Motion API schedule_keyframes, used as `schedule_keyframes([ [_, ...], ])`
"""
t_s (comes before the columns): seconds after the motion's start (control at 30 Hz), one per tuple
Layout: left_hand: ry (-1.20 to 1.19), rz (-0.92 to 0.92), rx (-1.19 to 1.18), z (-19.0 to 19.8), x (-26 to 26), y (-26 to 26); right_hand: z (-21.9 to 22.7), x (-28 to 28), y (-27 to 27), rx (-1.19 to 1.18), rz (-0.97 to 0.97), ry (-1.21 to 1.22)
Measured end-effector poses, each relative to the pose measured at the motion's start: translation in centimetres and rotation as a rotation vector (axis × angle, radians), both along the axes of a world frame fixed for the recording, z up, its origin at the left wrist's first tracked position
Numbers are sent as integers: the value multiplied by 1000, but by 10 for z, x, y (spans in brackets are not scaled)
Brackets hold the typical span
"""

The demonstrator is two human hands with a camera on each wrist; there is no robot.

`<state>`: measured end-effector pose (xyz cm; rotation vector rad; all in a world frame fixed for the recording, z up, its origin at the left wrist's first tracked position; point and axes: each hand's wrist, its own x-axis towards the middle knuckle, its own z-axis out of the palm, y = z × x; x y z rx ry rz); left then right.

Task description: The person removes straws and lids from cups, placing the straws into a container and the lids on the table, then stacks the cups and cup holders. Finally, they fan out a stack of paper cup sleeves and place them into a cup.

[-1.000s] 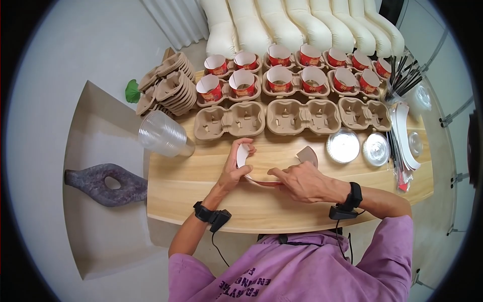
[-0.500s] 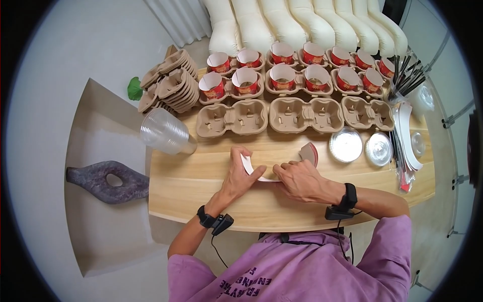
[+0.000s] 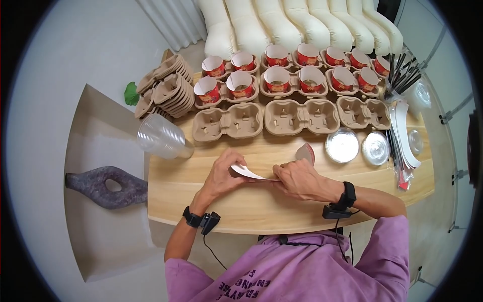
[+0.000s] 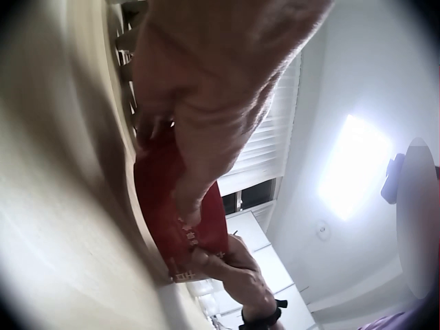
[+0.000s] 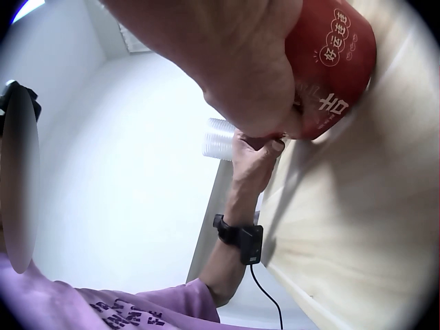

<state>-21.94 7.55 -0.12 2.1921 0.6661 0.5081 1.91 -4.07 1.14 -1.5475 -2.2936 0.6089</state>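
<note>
Between the two hands is a curved paper cup sleeve (image 3: 247, 172), white inside and red with white lettering outside. My left hand (image 3: 224, 173) grips its left end, thumb on one face and fingers behind. Farther along the strip, my right hand (image 3: 300, 179) pinches it with curled fingers and covers part of it. Beyond the right knuckles the sleeve's other end curls up. In the left wrist view the red face (image 4: 158, 196) shows under the left thumb. The right wrist view has the printed red side (image 5: 344, 65) beyond the right hand, close over the wooden table (image 5: 371, 199).
Cardboard cup carriers (image 3: 229, 121) line the back, many holding red sleeves (image 3: 276, 80). Stacked carriers (image 3: 173, 93) and clear plastic cups (image 3: 161, 135) stand left. At right are clear lids (image 3: 342, 146), black straws (image 3: 402, 75) and flat sleeves (image 3: 404, 136).
The left hand has shifted slightly left and turned, and the sleeve's left end has gone from a tight upright curl to a flatter bend. The right index finger, extended earlier, is now curled in.
</note>
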Motion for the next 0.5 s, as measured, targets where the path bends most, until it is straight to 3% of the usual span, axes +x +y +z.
schedule_keyframes([
  [0.17,68,-131,22,4,0,-5,3,2,-1,-30,61,-33],
  [0.27,153,-153,-178,13,5,-11,0,1,2,15,89,-16],
  [0.37,192,-219,-126,17,10,-12,1,0,3,14,91,-28],
  [0.43,97,-285,211,17,12,-12,1,-1,3,-4,95,-48],
  [0.5,122,-299,251,15,13,-10,-1,0,2,3,93,-42],
])
